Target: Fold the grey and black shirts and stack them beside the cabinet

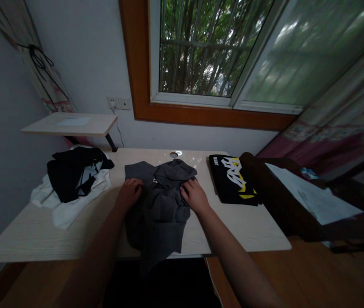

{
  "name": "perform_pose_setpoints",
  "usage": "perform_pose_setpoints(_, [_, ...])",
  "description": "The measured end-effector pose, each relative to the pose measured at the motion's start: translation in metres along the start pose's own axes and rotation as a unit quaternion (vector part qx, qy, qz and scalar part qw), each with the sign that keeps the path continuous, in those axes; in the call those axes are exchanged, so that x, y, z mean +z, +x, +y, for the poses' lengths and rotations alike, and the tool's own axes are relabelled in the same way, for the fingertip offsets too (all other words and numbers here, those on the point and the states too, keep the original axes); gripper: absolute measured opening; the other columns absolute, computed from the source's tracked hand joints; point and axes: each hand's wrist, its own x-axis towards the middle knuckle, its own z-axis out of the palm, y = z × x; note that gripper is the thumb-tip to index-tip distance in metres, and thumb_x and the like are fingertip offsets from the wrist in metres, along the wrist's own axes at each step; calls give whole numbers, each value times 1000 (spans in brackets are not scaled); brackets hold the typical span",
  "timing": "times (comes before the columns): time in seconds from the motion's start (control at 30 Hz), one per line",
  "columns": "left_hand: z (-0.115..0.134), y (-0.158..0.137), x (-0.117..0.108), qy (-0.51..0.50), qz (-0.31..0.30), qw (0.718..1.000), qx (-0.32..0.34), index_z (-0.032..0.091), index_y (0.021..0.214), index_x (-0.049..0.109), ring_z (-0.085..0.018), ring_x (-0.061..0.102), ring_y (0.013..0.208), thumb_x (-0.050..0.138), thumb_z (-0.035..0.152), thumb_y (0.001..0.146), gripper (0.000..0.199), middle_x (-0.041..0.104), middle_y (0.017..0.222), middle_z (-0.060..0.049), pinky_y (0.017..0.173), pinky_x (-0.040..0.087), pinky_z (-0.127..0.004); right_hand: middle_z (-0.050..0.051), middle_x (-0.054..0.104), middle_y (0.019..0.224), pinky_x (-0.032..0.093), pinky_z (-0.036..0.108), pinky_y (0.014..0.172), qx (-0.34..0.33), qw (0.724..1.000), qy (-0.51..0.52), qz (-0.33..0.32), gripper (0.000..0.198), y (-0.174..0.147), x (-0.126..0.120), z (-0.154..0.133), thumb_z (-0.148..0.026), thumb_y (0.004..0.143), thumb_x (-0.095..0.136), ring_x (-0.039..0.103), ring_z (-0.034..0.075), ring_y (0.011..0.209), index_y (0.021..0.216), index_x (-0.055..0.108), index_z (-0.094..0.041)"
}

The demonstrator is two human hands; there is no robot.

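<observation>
A crumpled dark grey garment (165, 214) lies in the middle of the pale table, and its lower end hangs over the front edge. A small white tag shows near its top. On the garment's left edge, my left hand (130, 194) has its fingers curled over the cloth. My right hand (195, 194) grips the bunched fabric on the opposite side, thumb toward the middle. Parts of the fingertips of both hands are hidden in the folds.
Loose black clothing (69, 175) and white clothing (65, 214) lie piled at the table's left, before a small raised shelf (73, 124). A folded black garment with white and yellow print (233, 179) lies at the right. Beyond it is a dark brown piece of furniture (274, 201) with papers.
</observation>
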Motion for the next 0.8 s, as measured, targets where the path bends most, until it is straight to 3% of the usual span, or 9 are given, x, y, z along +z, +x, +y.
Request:
perform_pose_setpoints(0.47, [-3, 0, 3, -4, -5, 1000, 0, 24, 99, 71, -27, 64, 108, 51, 19, 89, 22, 71, 114, -8, 102, 49, -48, 10, 64, 108, 49, 45, 92, 39, 999, -10, 35, 17, -11, 5, -11, -27, 100, 53, 53, 30, 105, 109, 67, -24])
perform_pose_setpoints(0.8, [-2, 0, 2, -4, -1, 1000, 1, 23, 100, 71, -26, 64, 108, 50, 20, 90, 24, 72, 112, -8, 102, 49, -47, 10, 64, 109, 48, 42, 91, 58, 998, -36, 17, 19, -15, 2, -17, -27, 100, 53, 52, 29, 107, 110, 68, -22])
